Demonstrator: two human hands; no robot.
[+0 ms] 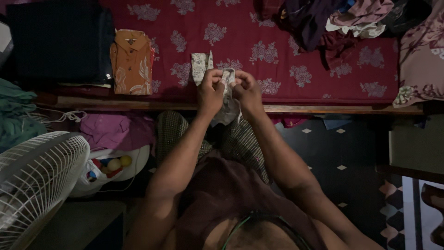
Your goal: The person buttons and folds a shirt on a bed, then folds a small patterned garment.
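Note:
A small pale patterned cloth (228, 99) hangs between both hands, just in front of the bed's wooden edge. My left hand (210, 90) pinches its upper left part, my right hand (247, 90) pinches its upper right part, and the two hands sit close together. A second pale patterned piece (200, 66) lies flat on the maroon floral bedsheet (277, 51) right behind my left hand. A folded orange patterned shirt (132, 62) lies further left on the bed.
A dark folded stack (60, 41) sits at the bed's far left. A heap of loose clothes (337, 21) fills the back right. A white fan (34, 178), a purple cloth (111, 129) and a bag of coloured balls (108, 166) stand on the floor at left.

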